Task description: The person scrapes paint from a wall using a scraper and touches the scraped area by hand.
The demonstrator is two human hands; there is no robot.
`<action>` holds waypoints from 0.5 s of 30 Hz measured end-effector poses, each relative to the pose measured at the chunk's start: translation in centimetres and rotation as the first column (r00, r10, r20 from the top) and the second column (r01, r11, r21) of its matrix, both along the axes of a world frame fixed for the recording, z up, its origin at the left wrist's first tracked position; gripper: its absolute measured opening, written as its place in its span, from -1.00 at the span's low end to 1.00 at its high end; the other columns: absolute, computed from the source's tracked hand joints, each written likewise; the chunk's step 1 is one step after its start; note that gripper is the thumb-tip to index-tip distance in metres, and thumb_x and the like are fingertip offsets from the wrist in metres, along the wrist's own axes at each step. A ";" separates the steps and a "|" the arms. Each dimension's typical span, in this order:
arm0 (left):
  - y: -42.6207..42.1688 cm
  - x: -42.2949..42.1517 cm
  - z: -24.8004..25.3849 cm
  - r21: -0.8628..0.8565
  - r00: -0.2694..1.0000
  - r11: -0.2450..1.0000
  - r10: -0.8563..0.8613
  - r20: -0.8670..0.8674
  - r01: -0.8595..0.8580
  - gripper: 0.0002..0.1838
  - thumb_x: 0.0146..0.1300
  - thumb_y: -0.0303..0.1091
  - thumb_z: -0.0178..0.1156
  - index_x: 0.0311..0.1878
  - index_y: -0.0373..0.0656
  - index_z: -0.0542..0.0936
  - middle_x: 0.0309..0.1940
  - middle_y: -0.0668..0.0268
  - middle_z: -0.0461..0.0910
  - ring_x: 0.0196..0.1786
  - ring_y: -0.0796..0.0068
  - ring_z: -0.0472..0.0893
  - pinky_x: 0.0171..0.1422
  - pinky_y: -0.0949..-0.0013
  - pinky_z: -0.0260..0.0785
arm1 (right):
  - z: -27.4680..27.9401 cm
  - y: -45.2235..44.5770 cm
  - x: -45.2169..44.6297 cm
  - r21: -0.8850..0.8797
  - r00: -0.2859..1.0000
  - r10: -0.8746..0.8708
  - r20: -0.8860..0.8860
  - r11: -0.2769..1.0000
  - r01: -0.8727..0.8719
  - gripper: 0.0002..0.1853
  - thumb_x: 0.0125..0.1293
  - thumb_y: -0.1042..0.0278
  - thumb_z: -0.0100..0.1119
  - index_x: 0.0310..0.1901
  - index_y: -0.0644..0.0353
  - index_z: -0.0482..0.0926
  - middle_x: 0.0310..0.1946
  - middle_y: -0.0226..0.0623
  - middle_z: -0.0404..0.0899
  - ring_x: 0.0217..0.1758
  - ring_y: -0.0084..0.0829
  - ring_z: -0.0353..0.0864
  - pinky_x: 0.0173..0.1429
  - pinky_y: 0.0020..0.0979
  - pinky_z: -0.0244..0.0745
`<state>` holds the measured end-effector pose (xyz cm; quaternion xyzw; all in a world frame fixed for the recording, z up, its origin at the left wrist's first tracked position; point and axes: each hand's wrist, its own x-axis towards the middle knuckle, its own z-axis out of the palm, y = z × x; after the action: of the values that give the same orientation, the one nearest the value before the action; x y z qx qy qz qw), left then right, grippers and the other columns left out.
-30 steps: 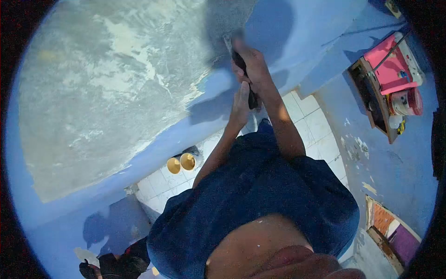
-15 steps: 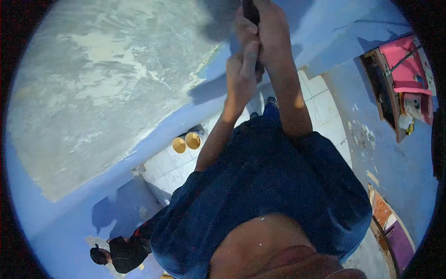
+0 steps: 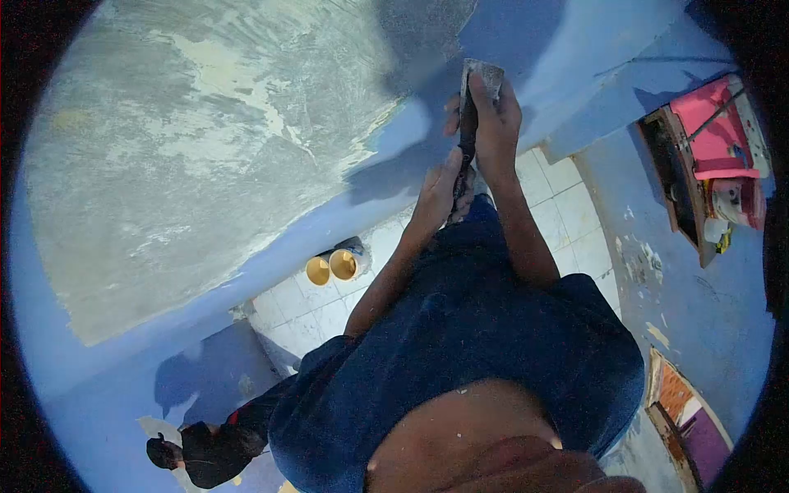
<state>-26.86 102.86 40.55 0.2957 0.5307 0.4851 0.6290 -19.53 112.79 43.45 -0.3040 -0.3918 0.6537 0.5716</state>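
A scraper [image 3: 468, 123] with a dark handle and a flat grey blade stands nearly upright between my hands, in front of the wall. My left hand [image 3: 437, 195] is closed around the lower end of its handle. Higher up, my right hand [image 3: 496, 125] grips it close to the blade, thumb lying along the blade's face. Beyond them is the blue wall [image 3: 526, 49], with a large scraped grey patch [image 3: 189, 164] to the left. I cannot tell whether the blade touches the wall.
Two yellowish buckets [image 3: 343, 264] stand on the white tiled floor [image 3: 288, 308]. A person in black [image 3: 218, 452] is at the lower left by the wall. On the right wall, a wooden shelf [image 3: 678, 177] holds a pink object [image 3: 713, 135] and containers.
Both hands have come down and closer to my body with the scraper. Its blade, out of view before, now shows at the top.
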 end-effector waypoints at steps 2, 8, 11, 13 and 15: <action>0.1 0.1 0.2 0.011 1.000 1.000 -0.021 0.000 0.021 -0.35 0.41 0.24 -0.22 -0.49 -0.19 0.42 -0.77 0.38 0.31 -0.78 0.57 0.27 -0.71 0.45 0.07 | -0.6 0.7 -0.3 0.051 0.999 -0.033 0.016 0.998 0.032 -0.72 0.38 0.14 0.11 -0.17 0.22 0.42 -0.60 -0.29 0.55 -0.71 -0.51 0.49 -0.65 -0.47 0.38; 1.5 0.3 -0.5 0.069 0.997 0.996 0.050 0.064 -0.055 -0.37 0.41 0.22 -0.17 -0.49 -0.19 0.42 -0.77 0.41 0.30 -0.78 0.56 0.25 -0.70 0.45 0.08 | -0.9 2.4 -0.8 0.196 0.993 -0.086 0.083 0.978 0.069 -0.73 0.36 0.17 0.15 -0.20 0.23 0.45 -0.64 -0.31 0.53 -0.76 -0.52 0.45 -0.71 -0.47 0.33; 2.4 1.1 -1.7 0.027 0.990 0.994 0.107 0.094 -0.110 -0.39 0.40 0.21 -0.14 -0.50 -0.18 0.41 -0.76 0.42 0.30 -0.76 0.59 0.25 -0.69 0.46 0.07 | -1.0 2.9 -0.5 0.246 0.984 -0.117 0.135 0.966 0.082 -0.73 0.35 0.16 0.17 -0.24 0.23 0.47 -0.65 -0.33 0.52 -0.77 -0.53 0.45 -0.70 -0.47 0.34; 2.6 1.8 -2.4 0.012 0.981 0.988 0.148 0.128 -0.151 -0.40 0.40 0.20 -0.13 -0.51 -0.16 0.41 -0.74 0.43 0.29 -0.74 0.61 0.24 -0.68 0.48 0.05 | -1.0 3.1 -0.2 0.244 0.976 -0.121 0.180 0.967 0.075 -0.71 0.33 0.13 0.19 -0.27 0.23 0.48 -0.66 -0.34 0.52 -0.76 -0.54 0.46 -0.69 -0.48 0.36; 2.8 2.6 -2.4 -0.027 0.973 0.983 0.184 0.139 -0.182 -0.41 0.40 0.19 -0.12 -0.53 -0.15 0.40 -0.73 0.44 0.29 -0.73 0.64 0.24 -0.67 0.49 0.03 | -0.6 3.4 0.0 0.224 0.965 -0.119 0.233 0.972 0.066 -0.68 0.31 0.10 0.22 -0.30 0.23 0.48 -0.66 -0.36 0.51 -0.75 -0.55 0.47 -0.67 -0.48 0.37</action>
<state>-24.27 105.67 38.18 0.2060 0.5134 0.5569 0.6196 -19.52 116.16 42.88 -0.3367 -0.5128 0.5376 0.5785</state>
